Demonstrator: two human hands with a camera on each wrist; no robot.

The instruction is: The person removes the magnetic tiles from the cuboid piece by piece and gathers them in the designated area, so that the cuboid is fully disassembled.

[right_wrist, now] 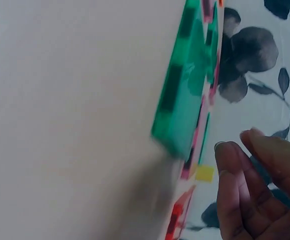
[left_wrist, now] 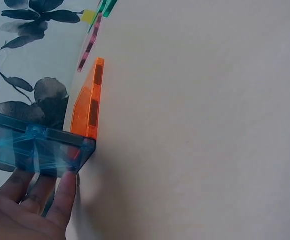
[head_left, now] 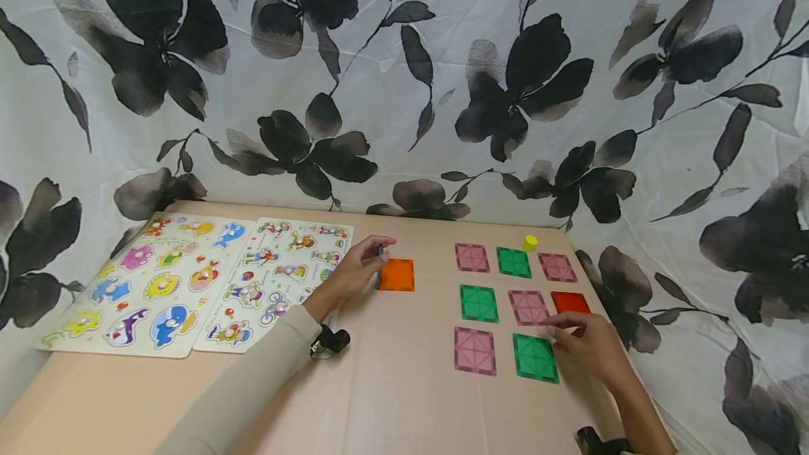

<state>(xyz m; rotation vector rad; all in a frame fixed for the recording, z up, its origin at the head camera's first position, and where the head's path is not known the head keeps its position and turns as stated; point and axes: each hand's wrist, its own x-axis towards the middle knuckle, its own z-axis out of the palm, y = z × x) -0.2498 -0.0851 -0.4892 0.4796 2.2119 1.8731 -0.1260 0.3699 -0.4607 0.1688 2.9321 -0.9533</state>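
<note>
My left hand (head_left: pixel 357 267) grips a see-through blue magnetic tile (left_wrist: pixel 40 142), which shows only as a thin dark edge in the head view. The blue tile is beside a flat orange tile (head_left: pixel 397 276) on the table. Over the right-hand tiles hovers my right hand (head_left: pixel 588 346), fingers loosely bent, nothing between them. Nearest to it are a green tile (head_left: pixel 535 358), a pink tile (head_left: pixel 527 307) and a red tile (head_left: pixel 570 302). Several more pink and green tiles, such as a pink tile (head_left: pixel 475 351), lie in spaced rows.
Two white sticker sheets (head_left: pixel 196 314) with cartoon figures lie on the left of the wooden table (head_left: pixel 404 385). A small yellow cylinder (head_left: pixel 529 243) is at the back edge. Floral fabric (head_left: pixel 404 76) hangs behind and to the right.
</note>
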